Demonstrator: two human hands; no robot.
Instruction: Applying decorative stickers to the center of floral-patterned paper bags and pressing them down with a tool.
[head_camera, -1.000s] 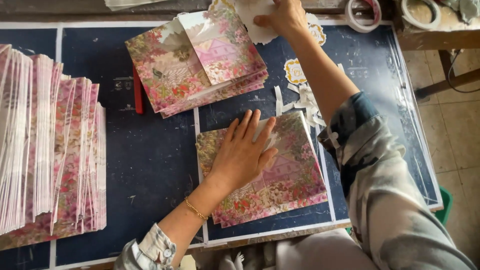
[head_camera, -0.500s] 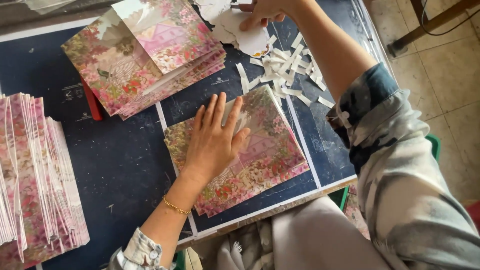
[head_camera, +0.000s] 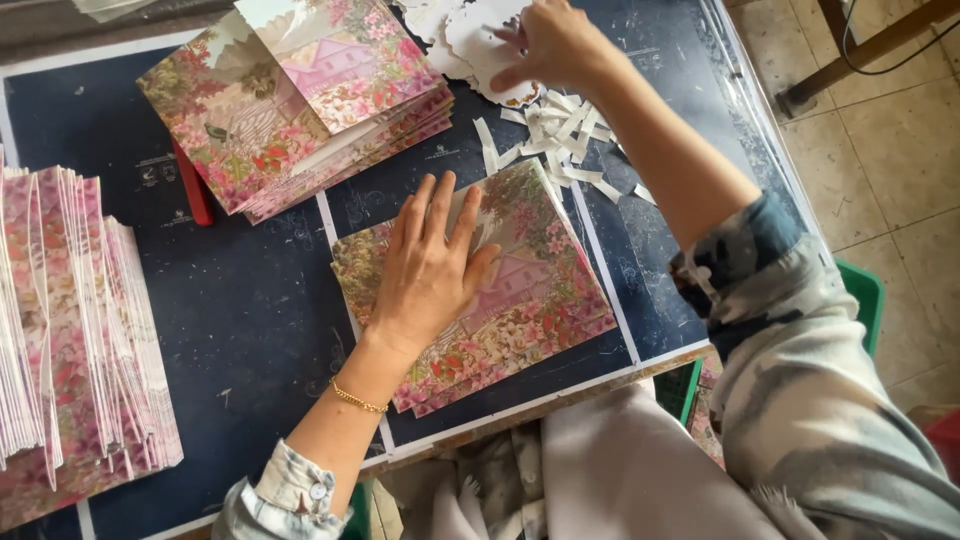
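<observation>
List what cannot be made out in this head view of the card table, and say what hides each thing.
- Middle of the front floral card: covered by the left hand.
- White scalloped cutout: partly under the right hand, top cut by the frame edge.
- Fanned card stack: cut off at the left edge.

Open dark mat (head_camera: 250, 310) left of my left hand (head_camera: 430, 270) | card stacks (head_camera: 300, 100) and upright bundle (head_camera: 70, 330) hem it | paper strips (head_camera: 560, 135) crowd my right hand (head_camera: 550, 45).
</observation>
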